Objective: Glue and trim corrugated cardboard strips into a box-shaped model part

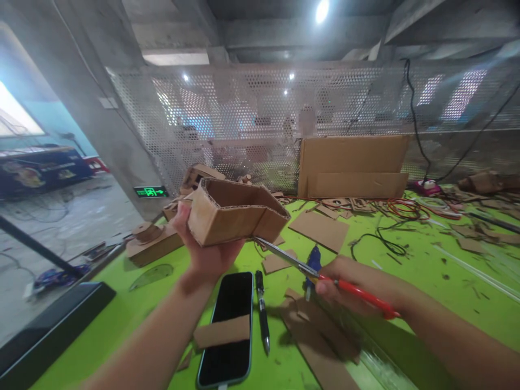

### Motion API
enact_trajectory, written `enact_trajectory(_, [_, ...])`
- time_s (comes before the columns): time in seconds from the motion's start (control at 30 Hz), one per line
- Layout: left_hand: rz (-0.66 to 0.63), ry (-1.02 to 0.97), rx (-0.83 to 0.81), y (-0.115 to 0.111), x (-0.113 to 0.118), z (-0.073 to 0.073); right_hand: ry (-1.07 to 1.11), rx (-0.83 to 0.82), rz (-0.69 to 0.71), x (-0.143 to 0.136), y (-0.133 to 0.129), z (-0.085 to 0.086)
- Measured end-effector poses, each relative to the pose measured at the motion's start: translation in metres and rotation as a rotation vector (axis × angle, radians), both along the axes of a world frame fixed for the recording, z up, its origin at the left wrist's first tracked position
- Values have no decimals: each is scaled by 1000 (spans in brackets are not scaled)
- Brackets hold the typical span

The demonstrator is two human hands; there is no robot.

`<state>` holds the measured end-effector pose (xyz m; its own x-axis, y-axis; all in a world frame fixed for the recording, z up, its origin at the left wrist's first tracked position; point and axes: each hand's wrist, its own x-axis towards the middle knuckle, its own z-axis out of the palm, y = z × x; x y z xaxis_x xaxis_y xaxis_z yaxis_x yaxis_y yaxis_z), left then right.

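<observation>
My left hand holds up an open-topped cardboard box with angled sides, its palm under the base and its thumb at the left end. In my right hand is a pair of red-handled scissors, seen edge-on. Their tip meets the lower edge of the box near its right end; whether it cuts into the board I cannot tell. Behind the scissors lies a blue object, partly hidden. Below the hands are a phone with a cardboard strip across it and a black pen.
Cardboard sheets and scraps lie about the green table. A boat-like cardboard piece sits at left. Large boards lean on the perforated metal screen. Black cable and orange cable coil at right.
</observation>
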<state>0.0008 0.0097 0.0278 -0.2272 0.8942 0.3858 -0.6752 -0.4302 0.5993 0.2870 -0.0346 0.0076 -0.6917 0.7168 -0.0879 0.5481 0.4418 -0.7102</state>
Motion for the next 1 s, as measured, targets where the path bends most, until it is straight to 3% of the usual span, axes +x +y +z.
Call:
enact_trajectory(0.17, [-12, 22, -2, 2, -2, -3, 54, 59, -92, 6, -2, -10])
enact_trajectory(0.67, [-25, 4, 28, -1, 2, 2, -13, -56, -12, -4, 0, -4])
enact_trajectory(0.87, [-42, 0, 82, 0, 0, 4, -127, 167, -102, -8, 6, -13])
enact_trajectory(1.0, [-94, -21, 4, -4, 1, 4, -258, 271, -161, -7, 11, -12])
